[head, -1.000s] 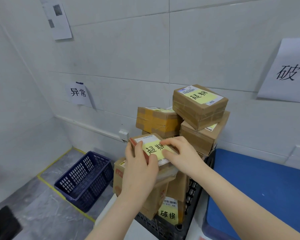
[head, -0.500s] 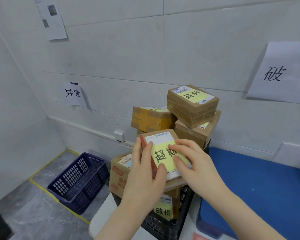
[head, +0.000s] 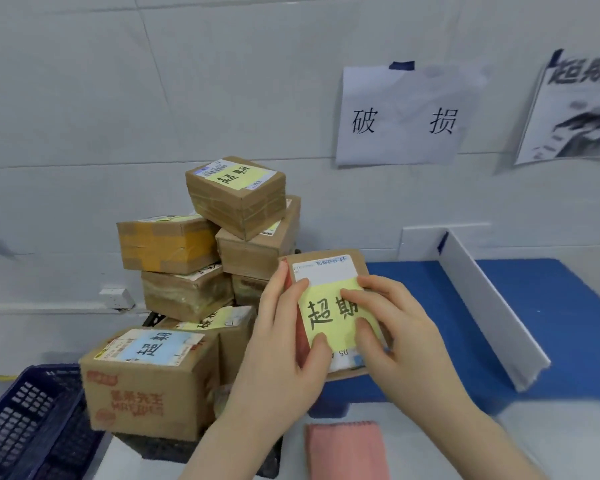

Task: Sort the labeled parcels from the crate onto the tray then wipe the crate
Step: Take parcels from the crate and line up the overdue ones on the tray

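Our left hand [head: 281, 344] and right hand [head: 395, 337] grip the parcel [head: 328, 271] between them. We should hold it level and set it on the tray [head: 568, 306] beyond the divider [head: 482, 303], under the matching sign [head: 582, 109].

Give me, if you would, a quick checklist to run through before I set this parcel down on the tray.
1. Grip: left hand and right hand both hold the parcel: ok.
2. Yellow label reads 超期: ok.
3. Matching 超期 sign hangs right of the white divider: ok.
4. Blue tray beyond the divider is bare where visible: ok.
5. Top parcel of the stack sits askew, overhanging: not ok.
6. Pink cloth lies near for wiping: ok.
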`<state>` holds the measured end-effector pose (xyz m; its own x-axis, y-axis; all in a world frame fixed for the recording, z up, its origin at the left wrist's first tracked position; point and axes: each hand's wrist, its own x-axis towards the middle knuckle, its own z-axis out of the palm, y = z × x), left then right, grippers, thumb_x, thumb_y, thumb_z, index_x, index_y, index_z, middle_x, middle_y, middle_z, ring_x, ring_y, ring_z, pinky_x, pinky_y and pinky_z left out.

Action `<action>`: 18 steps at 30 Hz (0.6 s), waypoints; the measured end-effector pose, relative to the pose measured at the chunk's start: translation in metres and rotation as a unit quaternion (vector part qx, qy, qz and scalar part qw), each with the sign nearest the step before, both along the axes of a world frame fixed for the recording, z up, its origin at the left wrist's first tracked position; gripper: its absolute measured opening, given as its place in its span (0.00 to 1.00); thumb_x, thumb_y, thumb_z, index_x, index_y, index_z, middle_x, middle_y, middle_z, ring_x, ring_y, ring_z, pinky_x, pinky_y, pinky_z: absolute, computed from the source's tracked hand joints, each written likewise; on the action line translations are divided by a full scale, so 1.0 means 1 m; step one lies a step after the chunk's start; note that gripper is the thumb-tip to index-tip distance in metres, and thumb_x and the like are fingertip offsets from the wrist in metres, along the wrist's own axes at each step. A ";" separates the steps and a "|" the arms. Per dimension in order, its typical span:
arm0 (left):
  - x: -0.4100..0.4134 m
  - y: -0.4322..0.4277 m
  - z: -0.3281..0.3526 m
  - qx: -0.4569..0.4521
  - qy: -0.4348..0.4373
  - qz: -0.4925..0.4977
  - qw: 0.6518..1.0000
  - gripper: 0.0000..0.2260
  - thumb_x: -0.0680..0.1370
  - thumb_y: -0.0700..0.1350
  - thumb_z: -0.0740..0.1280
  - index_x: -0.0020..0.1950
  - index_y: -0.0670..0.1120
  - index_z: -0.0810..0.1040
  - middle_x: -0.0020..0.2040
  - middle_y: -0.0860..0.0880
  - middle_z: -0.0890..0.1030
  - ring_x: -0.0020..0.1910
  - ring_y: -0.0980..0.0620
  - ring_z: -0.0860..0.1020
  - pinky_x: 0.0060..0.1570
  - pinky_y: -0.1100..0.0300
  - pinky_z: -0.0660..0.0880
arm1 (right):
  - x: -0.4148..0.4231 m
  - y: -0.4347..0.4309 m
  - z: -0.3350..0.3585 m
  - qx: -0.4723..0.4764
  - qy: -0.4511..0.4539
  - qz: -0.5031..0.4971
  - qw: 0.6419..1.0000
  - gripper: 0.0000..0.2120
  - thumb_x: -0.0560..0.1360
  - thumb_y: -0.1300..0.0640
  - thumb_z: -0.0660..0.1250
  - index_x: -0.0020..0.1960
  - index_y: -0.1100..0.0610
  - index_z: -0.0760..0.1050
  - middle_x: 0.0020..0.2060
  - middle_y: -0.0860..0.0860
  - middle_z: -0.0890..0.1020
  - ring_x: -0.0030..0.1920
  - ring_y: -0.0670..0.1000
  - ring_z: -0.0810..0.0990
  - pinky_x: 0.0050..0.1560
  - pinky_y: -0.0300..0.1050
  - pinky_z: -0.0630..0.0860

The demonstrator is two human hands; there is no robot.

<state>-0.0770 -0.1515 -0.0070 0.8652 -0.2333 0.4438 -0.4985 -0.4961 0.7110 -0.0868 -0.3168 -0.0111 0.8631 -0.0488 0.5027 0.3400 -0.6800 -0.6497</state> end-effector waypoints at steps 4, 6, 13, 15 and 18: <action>-0.004 -0.035 0.000 0.032 -0.005 -0.038 0.999 0.27 0.75 0.52 0.60 0.73 0.52 0.61 0.75 0.66 0.45 0.69 0.73 0.52 0.54 0.81 0.64 | -0.017 -0.036 -0.002 0.016 0.001 -0.041 0.999 0.17 0.73 0.54 0.60 0.60 0.48 0.78 0.62 0.38 0.71 0.59 0.46 0.74 0.50 0.48 0.77; -0.006 -0.054 0.002 0.041 -0.017 -0.045 0.998 0.29 0.71 0.57 0.56 0.72 0.52 0.61 0.75 0.67 0.45 0.69 0.74 0.52 0.56 0.77 0.66 | -0.025 -0.054 -0.002 0.015 -0.003 -0.056 0.998 0.17 0.73 0.54 0.60 0.60 0.48 0.78 0.62 0.38 0.72 0.59 0.46 0.73 0.49 0.47 0.77; -0.029 -0.145 0.008 0.044 -0.013 -0.054 0.997 0.30 0.69 0.58 0.53 0.71 0.56 0.61 0.74 0.69 0.45 0.67 0.73 0.55 0.58 0.62 0.72 | -0.058 -0.141 0.004 0.007 -0.021 -0.094 0.995 0.16 0.73 0.54 0.60 0.59 0.49 0.78 0.61 0.39 0.73 0.59 0.45 0.74 0.52 0.43 0.76; -0.037 -0.177 0.008 0.041 -0.014 -0.058 0.997 0.30 0.68 0.58 0.53 0.71 0.55 0.61 0.74 0.69 0.45 0.65 0.76 0.55 0.54 0.69 0.70 | -0.067 -0.172 0.005 -0.004 -0.025 -0.097 0.995 0.16 0.73 0.54 0.60 0.59 0.49 0.78 0.61 0.39 0.73 0.58 0.46 0.74 0.52 0.43 0.76; -0.049 -0.222 0.007 0.022 -0.011 -0.062 0.998 0.29 0.69 0.57 0.53 0.71 0.55 0.62 0.74 0.70 0.45 0.66 0.73 0.58 0.53 0.67 0.72 | -0.079 -0.216 0.008 -0.009 -0.026 -0.095 0.995 0.16 0.73 0.55 0.61 0.59 0.49 0.78 0.62 0.40 0.73 0.57 0.48 0.75 0.50 0.46 0.76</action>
